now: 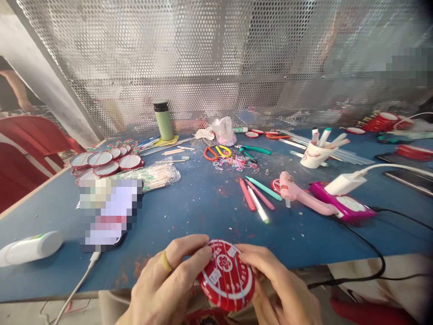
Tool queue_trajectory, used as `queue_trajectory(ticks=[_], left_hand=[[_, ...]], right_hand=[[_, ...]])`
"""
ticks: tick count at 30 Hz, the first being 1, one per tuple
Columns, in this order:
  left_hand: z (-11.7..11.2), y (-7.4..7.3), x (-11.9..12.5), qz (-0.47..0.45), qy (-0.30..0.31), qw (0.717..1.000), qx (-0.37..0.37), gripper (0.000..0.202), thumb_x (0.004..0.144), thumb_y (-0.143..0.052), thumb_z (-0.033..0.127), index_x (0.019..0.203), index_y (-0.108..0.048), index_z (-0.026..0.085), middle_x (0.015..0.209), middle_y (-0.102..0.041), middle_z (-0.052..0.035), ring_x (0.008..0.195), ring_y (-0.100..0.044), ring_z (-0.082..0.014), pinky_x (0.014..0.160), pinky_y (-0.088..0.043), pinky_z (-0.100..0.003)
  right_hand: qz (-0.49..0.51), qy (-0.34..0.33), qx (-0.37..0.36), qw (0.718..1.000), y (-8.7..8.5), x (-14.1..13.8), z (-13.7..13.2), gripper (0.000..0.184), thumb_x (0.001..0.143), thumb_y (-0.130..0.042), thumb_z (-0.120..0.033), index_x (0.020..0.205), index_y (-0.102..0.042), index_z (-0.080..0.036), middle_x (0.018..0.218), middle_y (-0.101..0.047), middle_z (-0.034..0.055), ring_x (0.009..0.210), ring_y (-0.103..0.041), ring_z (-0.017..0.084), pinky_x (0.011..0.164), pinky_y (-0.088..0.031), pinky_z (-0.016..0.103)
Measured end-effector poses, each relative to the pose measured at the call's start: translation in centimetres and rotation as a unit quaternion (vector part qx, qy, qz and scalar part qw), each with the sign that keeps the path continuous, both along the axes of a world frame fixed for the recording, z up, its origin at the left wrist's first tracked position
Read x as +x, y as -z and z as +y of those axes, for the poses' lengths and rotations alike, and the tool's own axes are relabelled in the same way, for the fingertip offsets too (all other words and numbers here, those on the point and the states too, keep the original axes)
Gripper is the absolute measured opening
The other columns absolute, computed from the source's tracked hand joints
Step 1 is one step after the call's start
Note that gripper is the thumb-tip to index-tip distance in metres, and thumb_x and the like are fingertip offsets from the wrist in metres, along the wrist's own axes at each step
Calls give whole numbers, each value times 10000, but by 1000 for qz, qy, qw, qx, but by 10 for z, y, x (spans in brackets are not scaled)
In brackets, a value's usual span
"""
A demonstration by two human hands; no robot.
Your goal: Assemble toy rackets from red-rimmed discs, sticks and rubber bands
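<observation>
A round red disc (227,276) with white print, a flower-like emblem and thin lines across its face is held at the table's front edge. It is tilted, its printed face up. My left hand (172,275) grips its left side, with the fingertips on the upper left rim; a yellow ring is on one finger. My right hand (277,282) grips the right rim, thumb and fingers closed round it. The underside of the disc is hidden. Beyond the hands lie several felt-tip pens (259,194) in pink, white and teal.
A pink glue gun (301,196) lies beside a purple power strip (348,207) with a white charger. At left are a phone (113,212), a white bottle (32,248) and stacked red-rimmed discs (101,159). Pliers (252,150), small coloured pins (233,163) and a pen cup (315,155) stand farther back.
</observation>
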State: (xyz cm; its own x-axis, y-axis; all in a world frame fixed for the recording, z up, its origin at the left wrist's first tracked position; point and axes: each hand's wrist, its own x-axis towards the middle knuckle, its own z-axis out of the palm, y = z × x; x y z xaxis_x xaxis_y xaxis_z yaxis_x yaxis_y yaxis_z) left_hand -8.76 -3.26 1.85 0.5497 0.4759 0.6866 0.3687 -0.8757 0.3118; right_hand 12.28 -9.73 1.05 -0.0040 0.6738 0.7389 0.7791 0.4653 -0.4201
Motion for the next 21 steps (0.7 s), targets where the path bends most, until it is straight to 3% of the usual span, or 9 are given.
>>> queue_trajectory(ticks=[6, 13, 18, 21], left_hand=[[3, 20, -2, -6, -25, 999, 47, 353, 1001, -419, 110, 1302, -594, 169, 1272, -662, -117, 1144, -650, -185, 890, -579, -269], [7, 18, 3, 2, -2, 999, 46, 321, 980, -439, 23, 1242, -614, 85, 1273, -644, -135, 1182, -603, -135, 950, -521, -217], [8, 13, 5, -2, -8, 999, 52, 303, 979, -432, 11, 1192, -639, 73, 1230, -670, -124, 1135, -619, -97, 969, -490, -169], [9, 11, 6, 0, -16, 999, 50, 282, 980, -442, 32, 1166, -646, 89, 1181, -696, -111, 1077, -650, -95, 927, -510, -164]], right_hand=[[-32, -2, 9, 999, 5, 3, 0, 321, 923, -511, -33, 1172, -629, -199, 1136, -733, 76, 1019, -723, 158, 884, -576, 241], [-53, 5, 23, 998, 10, 3, 3, 327, 897, -510, 15, 1136, -635, -169, 1119, -712, 91, 1041, -695, 162, 899, -562, 253], [-37, -19, -7, 999, -7, 3, -1, 348, 863, -511, -21, 1156, -632, -166, 1151, -679, 105, 1065, -664, 196, 902, -560, 305], [6, -67, -25, 997, -21, 1, -5, 238, 880, -576, -138, 1094, -659, -203, 1082, -682, 96, 1012, -666, 231, 840, -578, 337]])
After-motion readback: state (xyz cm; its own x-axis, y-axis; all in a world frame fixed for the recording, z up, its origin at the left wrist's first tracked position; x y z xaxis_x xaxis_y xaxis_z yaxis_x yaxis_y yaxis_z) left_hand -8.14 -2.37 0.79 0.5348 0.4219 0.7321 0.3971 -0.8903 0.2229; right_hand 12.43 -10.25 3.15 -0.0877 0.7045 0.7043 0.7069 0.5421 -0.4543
